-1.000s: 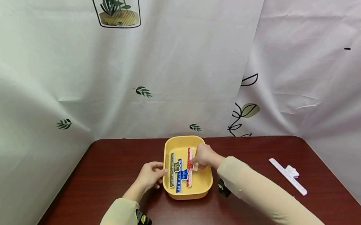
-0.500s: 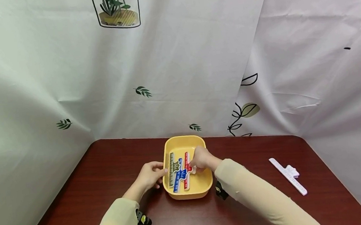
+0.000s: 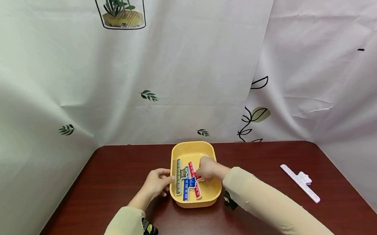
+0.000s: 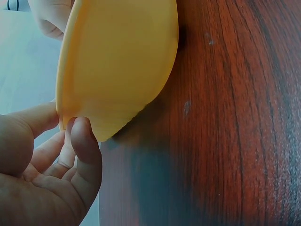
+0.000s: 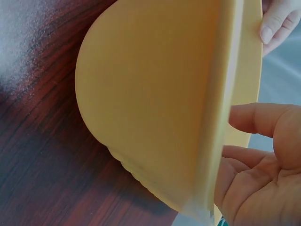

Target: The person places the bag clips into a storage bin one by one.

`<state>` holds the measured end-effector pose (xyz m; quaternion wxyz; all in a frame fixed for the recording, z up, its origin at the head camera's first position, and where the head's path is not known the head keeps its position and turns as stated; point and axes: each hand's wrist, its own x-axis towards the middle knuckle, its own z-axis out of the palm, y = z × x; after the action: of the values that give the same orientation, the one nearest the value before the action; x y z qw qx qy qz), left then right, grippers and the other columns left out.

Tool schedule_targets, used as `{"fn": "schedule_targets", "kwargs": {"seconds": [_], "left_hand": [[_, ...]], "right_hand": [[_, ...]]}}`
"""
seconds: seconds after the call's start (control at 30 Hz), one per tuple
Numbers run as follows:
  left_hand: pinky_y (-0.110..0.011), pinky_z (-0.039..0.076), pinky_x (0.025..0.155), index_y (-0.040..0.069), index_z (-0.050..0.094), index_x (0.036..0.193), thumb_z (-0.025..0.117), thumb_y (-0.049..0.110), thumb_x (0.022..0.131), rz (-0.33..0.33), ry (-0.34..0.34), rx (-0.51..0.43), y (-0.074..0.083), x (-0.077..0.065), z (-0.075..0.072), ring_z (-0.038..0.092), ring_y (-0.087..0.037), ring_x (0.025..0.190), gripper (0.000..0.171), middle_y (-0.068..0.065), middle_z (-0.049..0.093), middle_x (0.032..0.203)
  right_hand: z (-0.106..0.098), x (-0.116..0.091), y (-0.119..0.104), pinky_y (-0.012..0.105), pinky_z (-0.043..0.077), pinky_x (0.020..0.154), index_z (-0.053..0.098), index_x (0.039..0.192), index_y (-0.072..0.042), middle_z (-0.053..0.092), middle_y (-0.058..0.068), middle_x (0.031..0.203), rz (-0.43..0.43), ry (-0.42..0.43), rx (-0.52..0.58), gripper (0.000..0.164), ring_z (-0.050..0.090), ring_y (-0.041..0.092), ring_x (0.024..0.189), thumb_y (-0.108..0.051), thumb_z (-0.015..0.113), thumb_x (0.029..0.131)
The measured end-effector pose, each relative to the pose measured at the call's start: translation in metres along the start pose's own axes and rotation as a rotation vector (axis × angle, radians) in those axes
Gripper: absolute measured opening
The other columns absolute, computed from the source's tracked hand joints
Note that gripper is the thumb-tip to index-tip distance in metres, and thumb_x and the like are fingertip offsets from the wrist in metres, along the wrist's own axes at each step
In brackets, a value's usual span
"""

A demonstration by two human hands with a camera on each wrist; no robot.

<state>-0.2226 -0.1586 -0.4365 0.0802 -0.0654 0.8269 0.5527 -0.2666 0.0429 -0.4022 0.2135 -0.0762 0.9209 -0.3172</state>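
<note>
A yellow plastic bin [image 3: 191, 144] stands on the table and holds three long clips with piano-key markings. The dark green clip [image 3: 178, 182] lies at the left and the blue clip [image 3: 185, 190] beside it. At the right, slightly slanted, is the red clip [image 3: 197, 192]; its grip lies against the blue one. My right hand [image 3: 208, 168] reaches into the bin and pinches the red clip by its grip; in the right wrist view the bin wall hides the fingertips. With thumb and fingers, my left hand [image 3: 155, 183] holds the bin's left rim [image 4: 60, 89].
A white clip [image 3: 299, 182] of the same long shape lies on the table toward the right. The dark red-brown table [image 3: 122, 169] ends at a pale printed curtain [image 3: 201, 74] behind and on both sides.
My right hand has moved left and slightly nearer, carrying the red clip toward the blue one. The red clip's far end has swung left. My left hand stays on the bin.
</note>
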Motion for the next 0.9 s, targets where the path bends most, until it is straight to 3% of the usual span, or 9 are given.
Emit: {"fn": "schedule_targets", "kwargs": {"seconds": [0.37, 0.57, 0.9], "left_hand": [[-0.027, 0.048, 0.042, -0.003, 0.059, 0.118, 0.065, 0.012, 0.087, 0.007, -0.001, 0.006, 0.002, -0.001, 0.001, 0.052, -0.017, 0.054, 0.035, -0.01, 0.06, 0.079], [-0.027, 0.047, 0.042, -0.004, 0.058, 0.119, 0.065, 0.013, 0.088, 0.008, -0.003, 0.004, 0.002, -0.002, 0.0, 0.052, -0.017, 0.054, 0.036, -0.01, 0.06, 0.079], [-0.027, 0.048, 0.042, -0.003, 0.058, 0.119, 0.066, 0.013, 0.088, 0.007, 0.004, 0.009, 0.001, -0.001, 0.001, 0.051, -0.016, 0.053, 0.036, -0.009, 0.06, 0.078]], "right_hand": [[0.0, -0.005, -0.003, 0.03, 0.055, 0.055, 0.055, 0.073, -0.004, 0.046, 0.002, 0.057, -0.018, 0.017, -0.038, 0.021, 0.051, 0.017, 0.048, -0.014, 0.062, 0.089], [0.0, -0.005, -0.003, 0.019, 0.033, 0.038, 0.053, 0.067, -0.006, 0.038, -0.002, 0.05, -0.025, 0.028, -0.074, 0.028, 0.037, 0.01, 0.039, -0.017, 0.057, 0.092], [-0.003, -0.013, -0.004, 0.019, 0.032, 0.037, 0.065, 0.083, 0.003, 0.041, -0.001, 0.052, -0.042, 0.04, -0.046, 0.026, 0.037, 0.009, 0.039, -0.02, 0.057, 0.092]]}}
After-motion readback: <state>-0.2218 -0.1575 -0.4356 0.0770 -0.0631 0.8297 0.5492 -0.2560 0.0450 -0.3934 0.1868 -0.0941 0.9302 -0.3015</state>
